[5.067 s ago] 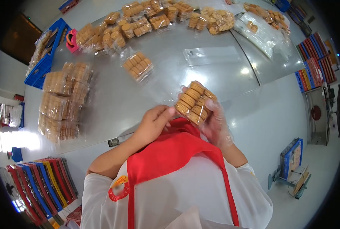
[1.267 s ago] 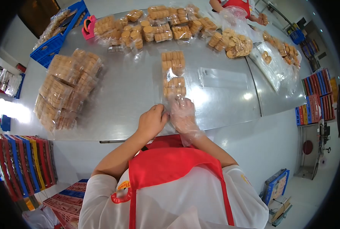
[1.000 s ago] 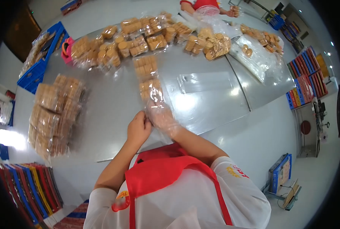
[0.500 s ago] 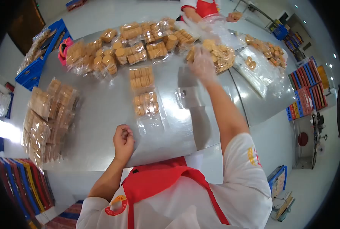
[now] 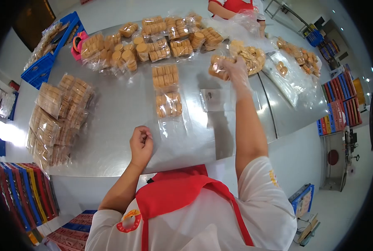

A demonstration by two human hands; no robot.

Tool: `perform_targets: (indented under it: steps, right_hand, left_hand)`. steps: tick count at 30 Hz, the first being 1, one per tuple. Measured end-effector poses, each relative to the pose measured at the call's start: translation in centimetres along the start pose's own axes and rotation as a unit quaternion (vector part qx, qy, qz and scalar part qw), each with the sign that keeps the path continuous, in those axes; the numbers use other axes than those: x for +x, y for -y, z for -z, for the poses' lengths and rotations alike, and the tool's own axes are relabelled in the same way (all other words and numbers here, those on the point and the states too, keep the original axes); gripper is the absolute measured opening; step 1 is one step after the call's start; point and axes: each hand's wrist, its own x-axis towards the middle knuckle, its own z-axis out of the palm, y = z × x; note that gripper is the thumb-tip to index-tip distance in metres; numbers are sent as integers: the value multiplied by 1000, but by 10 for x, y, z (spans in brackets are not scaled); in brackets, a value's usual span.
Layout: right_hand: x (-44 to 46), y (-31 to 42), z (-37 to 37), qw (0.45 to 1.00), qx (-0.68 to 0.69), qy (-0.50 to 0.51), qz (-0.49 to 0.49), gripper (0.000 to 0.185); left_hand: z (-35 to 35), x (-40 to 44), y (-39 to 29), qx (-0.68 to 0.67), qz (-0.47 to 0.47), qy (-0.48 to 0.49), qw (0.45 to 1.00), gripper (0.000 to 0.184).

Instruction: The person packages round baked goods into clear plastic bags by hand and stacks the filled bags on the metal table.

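My right hand (image 5: 238, 73), in a clear plastic glove, is stretched far over the metal table and grips a bag of round biscuits (image 5: 219, 67), beside a larger bag of loose biscuits (image 5: 250, 58). Near the table's front edge my left hand (image 5: 142, 141) is bare, with its fingers curled; whether anything is inside them is hidden. Between the hands, two clear packs of biscuits lie in a column, a far pack (image 5: 165, 77) and a near pack (image 5: 169, 105) whose plastic end reaches toward me. A flat clear bag (image 5: 217, 100) lies below my right forearm's side.
Stacked biscuit packs (image 5: 56, 121) stand at the table's left. More bagged biscuits (image 5: 155, 48) line the far side, with a pink tape dispenser (image 5: 78, 45) and blue crate (image 5: 48, 62) at far left. Plastic bags (image 5: 284, 79) lie right. A co-worker (image 5: 236, 8) stands across the table.
My right hand has left the near pack in the column, reached forward and right, and taken hold of a biscuit bag. My left hand has drawn back from that pack to the left.
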Motion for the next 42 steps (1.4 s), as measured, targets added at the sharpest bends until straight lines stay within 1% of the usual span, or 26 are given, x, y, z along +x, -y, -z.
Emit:
perform_targets:
  steps: [2,3,4,6,7,8,10,11,13,14,16,17,20,23,26,29,32,33,34,35,38,39,42]
  right_hand:
    - [-20,-21,-1,990,141,-1,-13,51]
    - [-47,-12,-2,963,265,31,-42,46]
    - [-80,4,-6,918,385,64,-69,41]
    - [-134,35,-17,881,453,60,-122,44]
    - [-155,39,-21,882,451,76,-111,43]
    - [-172,36,-25,882,452,114,-67,43]
    - [-201,43,-28,902,407,136,-47,51]
    - [-213,48,-27,894,419,156,-27,55]
    - [-234,61,-22,876,441,192,16,65]
    - [-243,69,-19,871,443,212,22,66]
    - [-258,81,-15,858,445,254,33,67]
    - [-259,77,-16,856,428,279,75,68]
    - [-270,81,-13,869,381,289,124,70]
    - [-276,82,-14,864,379,305,133,72]
    - [-282,85,-14,869,367,308,127,71]
    - [-283,82,-16,873,336,320,150,73]
    - [-286,90,-23,886,348,277,128,70]
    - [-285,88,-27,872,385,290,91,69]
    - [-281,81,-32,855,419,302,52,69]
    - [-280,77,-37,833,459,308,5,72]
    - [-277,68,-55,745,581,296,-143,86]
    - [-276,67,-57,736,581,312,-154,86]
    - [-277,64,-61,703,605,341,-152,84]
  left_hand:
    - [0,-3,-3,-36,11,2,999,22]
    - [2,-3,-5,-53,15,3,999,23]
    - [-2,-1,-21,-64,-3,21,998,28]
    - [-18,-2,-81,-86,-27,56,994,40]
    - [-25,-2,-108,-108,-29,91,990,49]
    - [-29,-1,-129,-128,-31,125,983,58]
    - [-29,-1,-148,-163,12,141,976,61]
    - [-26,-2,-153,-179,30,151,972,63]
    - [-16,-3,-150,-337,93,180,919,60]
    - [-11,-5,-148,-413,125,192,881,59]
    - [-7,-12,-149,-491,154,212,831,58]
    - [-7,-15,-148,-530,166,221,802,57]
    - [-7,-19,-140,-519,171,247,800,59]
    - [-2,-26,-140,-537,176,253,786,60]
    - [1,-32,-144,-504,176,220,817,62]
    - [8,-32,-138,-520,163,209,812,58]
    - [21,-39,-152,-439,56,108,890,42]
    - [22,-39,-154,-319,-68,70,943,48]
    - [22,-39,-154,-188,-188,29,964,53]
    - [22,-41,-154,-51,-300,-10,953,59]
    - [20,-55,-164,108,-388,9,915,78]
    - [19,-57,-165,129,-410,16,903,85]
    - [15,-60,-169,142,-458,11,878,81]
